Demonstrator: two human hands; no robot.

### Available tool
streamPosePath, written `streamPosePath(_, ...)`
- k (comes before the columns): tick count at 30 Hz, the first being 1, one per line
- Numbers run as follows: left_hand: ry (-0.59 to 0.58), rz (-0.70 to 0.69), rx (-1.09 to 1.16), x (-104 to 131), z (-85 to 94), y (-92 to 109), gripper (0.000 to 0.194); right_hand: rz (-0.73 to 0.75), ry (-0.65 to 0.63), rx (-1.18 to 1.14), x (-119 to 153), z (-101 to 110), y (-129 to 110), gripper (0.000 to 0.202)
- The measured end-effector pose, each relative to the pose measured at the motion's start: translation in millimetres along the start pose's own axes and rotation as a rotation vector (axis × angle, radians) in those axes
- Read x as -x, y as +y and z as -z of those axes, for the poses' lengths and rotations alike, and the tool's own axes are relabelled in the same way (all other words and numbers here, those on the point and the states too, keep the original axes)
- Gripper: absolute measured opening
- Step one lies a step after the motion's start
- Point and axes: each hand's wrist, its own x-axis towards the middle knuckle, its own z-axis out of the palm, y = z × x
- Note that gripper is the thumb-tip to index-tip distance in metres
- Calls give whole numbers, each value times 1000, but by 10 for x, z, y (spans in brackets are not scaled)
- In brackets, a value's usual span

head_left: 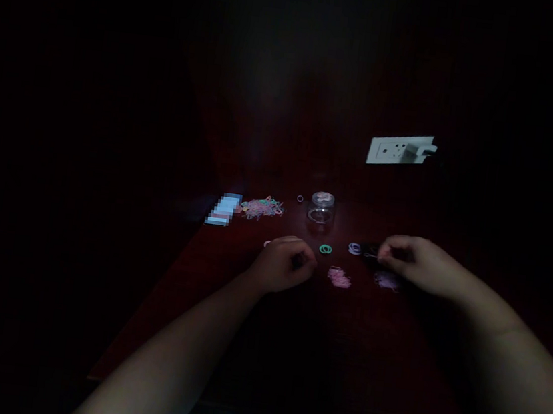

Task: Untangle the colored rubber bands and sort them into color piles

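Observation:
My left hand (284, 264) rests over the table with fingers curled and the thumb meeting the forefinger; what it holds, if anything, is hidden. Just right of it lie green rubber bands (325, 248) and a pink bunch of bands (338, 277). A pale pink band (266, 243) shows partly behind it. My right hand (414, 259) is closed in a pinch beside light purple bands (354, 249). A thin pale loop (370, 253) lies by its fingertips, but whether it is gripped is unclear. Below that hand sits a purple bunch of bands (387, 280).
Behind stands a clear lidded jar (321, 211), with one small purple band (300, 198) to its left. A mixed heap of coloured bands (262, 208) lies next to a bright, blurred-out screen (224, 209). A wall socket with a plug (399, 150) is above. The surroundings are dark.

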Motion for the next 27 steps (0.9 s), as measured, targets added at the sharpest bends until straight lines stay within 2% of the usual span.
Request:
streamPosePath(2, -2, 4, -4, 10, 4, -18, 9, -141, -42, 79, 21, 84, 87, 11)
streamPosePath(5, 0, 0, -6, 16, 8, -28, 11, -204, -90, 125, 35, 114, 130, 9)
streamPosePath(16, -13, 8, -12, 22, -4, -44, 11, -247, -116, 148, 14, 98, 221, 13)
streamPosePath(27, -14, 18, -20, 16, -5, -43, 12, -242, -160, 127, 44, 147, 160, 13)
